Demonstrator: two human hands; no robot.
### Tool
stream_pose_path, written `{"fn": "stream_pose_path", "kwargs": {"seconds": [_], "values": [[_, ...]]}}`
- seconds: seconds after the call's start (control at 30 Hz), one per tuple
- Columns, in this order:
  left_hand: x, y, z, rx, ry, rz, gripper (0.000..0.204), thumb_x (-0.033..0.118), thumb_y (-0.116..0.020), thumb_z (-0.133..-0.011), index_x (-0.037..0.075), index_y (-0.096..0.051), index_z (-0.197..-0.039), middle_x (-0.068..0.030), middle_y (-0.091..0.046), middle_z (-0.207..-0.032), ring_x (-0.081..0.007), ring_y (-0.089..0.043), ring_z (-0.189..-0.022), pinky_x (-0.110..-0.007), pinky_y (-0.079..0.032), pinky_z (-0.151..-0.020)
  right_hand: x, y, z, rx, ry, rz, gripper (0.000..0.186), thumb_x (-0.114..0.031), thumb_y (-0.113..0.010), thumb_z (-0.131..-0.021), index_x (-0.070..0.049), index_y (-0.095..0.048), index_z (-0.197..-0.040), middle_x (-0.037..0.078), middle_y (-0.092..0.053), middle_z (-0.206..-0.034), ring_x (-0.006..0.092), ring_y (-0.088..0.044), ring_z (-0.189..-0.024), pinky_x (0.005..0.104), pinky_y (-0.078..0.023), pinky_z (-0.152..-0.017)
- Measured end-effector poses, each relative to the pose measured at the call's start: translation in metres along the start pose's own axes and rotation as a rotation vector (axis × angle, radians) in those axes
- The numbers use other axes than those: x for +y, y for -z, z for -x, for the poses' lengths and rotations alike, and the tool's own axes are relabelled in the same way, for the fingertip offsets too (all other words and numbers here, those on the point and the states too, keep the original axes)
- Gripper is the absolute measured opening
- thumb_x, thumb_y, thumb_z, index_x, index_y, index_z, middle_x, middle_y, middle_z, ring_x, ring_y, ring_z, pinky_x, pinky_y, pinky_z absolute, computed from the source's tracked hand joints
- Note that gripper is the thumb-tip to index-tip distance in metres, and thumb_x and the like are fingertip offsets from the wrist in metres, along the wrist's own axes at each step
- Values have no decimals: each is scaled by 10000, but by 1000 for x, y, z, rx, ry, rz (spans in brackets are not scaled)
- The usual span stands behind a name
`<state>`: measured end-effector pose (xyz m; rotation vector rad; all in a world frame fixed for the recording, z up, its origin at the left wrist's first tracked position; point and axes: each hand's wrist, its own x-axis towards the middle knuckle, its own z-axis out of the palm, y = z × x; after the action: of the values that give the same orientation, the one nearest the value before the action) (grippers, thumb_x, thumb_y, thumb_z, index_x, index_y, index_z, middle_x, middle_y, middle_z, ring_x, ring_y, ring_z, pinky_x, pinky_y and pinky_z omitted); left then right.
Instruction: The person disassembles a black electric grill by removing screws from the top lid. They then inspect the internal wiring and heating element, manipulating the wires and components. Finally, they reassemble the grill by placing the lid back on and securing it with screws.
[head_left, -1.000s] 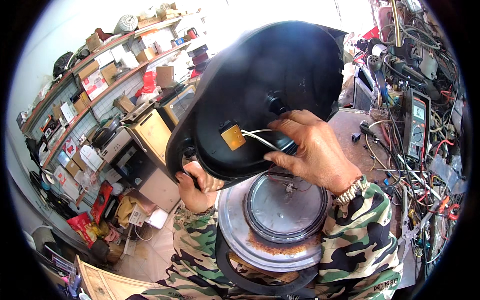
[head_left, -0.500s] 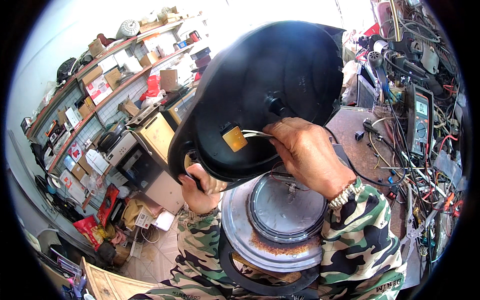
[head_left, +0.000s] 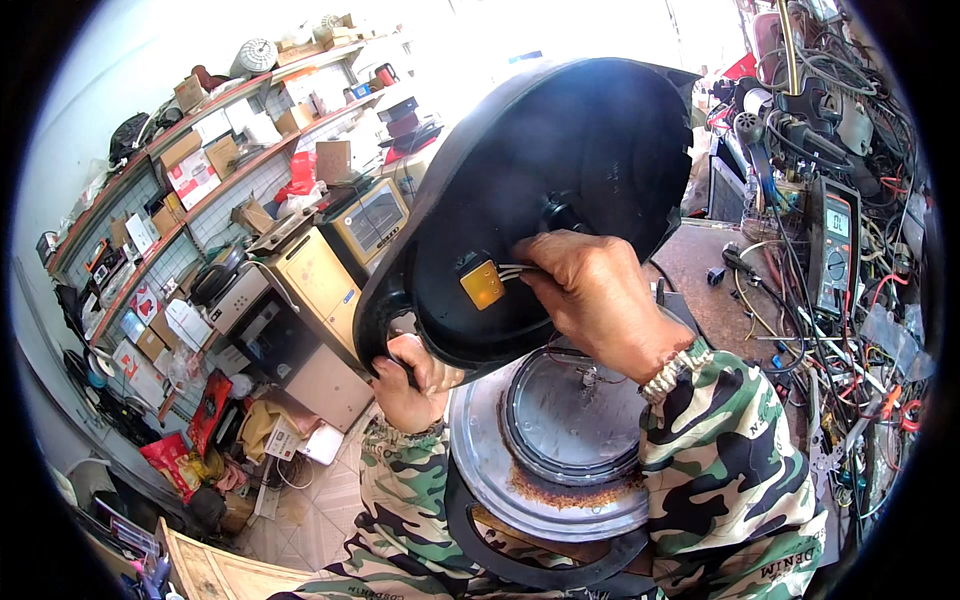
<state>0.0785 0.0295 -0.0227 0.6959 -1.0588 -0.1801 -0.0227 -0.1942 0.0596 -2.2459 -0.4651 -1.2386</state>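
Note:
My left hand (head_left: pixel 412 385) is closed round the handle of a large black plastic cover (head_left: pixel 520 170), raised and tilted so its hollow inside shows. Attached within it is a yellowish square part (head_left: pixel 483 285) with pale wires (head_left: pixel 514 270) running from its side. My right hand (head_left: pixel 600 295) pinches those wires, its fingertips just short of the part. Beneath my hands lies a round metal lid (head_left: pixel 482 440) with a rusty brown stain and a raised inner disc (head_left: pixel 570 425); my right forearm hides some of it. A black ring (head_left: pixel 480 545) curves along its near side.
On the right, a brown workbench (head_left: pixel 700 260) carries a multimeter (head_left: pixel 836 245), tangled cables and tools. Shelves (head_left: pixel 215 130) full of boxes line the left wall, with cream appliances (head_left: pixel 310 275) below. A wooden surface (head_left: pixel 215 565) lies at lower left.
The black cover has shifted slightly right and down, with my left hand on its handle. My right hand has edged left, closer to the yellowish part, still pinching the wires.

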Motion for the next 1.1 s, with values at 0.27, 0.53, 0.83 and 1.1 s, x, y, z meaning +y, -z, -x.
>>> {"fn": "stream_pose_path", "kwargs": {"seconds": [0.27,0.53,0.83,1.1], "values": [[-1,2,1,16,7,-12,631,644,-523,-986,83,-471,-703,1,-370,-524,-126,-324,-455,-313,-249,-483,-2,-15,1,59,-97,-137,171,46,-677,-805,5,-679,-971,234,-697,-884,407,-701,-831,435,-553,-709],[1,3,3,79,78,-222,705,817,-421,-920,177,-402,-623,53,-330,-473,-123,-256,-414,-309,-282,-498,-3,-14,-2,63,-112,-177,183,48,-693,-819,19,-676,-999,261,-698,-891,428,-707,-832,436,-563,-699],[2,2,1,16,48,-176,667,761,-420,-962,166,-431,-659,52,-342,-486,-118,-255,-417,-292,-266,-493,-5,-11,-3,8,-194,-253,151,34,-685,-849,33,-685,-1000,276,-692,-888,433,-705,-856,437,-562,-719],[-3,3,-1,4,-19,-2,635,636,-499,-999,87,-459,-681,3,-374,-512,-121,-314,-441,-306,-243,-475,-9,-6,-5,-83,-245,-179,164,22,-692,-848,39,-691,-1011,282,-693,-899,420,-713,-861,436,-561,-745]]}}
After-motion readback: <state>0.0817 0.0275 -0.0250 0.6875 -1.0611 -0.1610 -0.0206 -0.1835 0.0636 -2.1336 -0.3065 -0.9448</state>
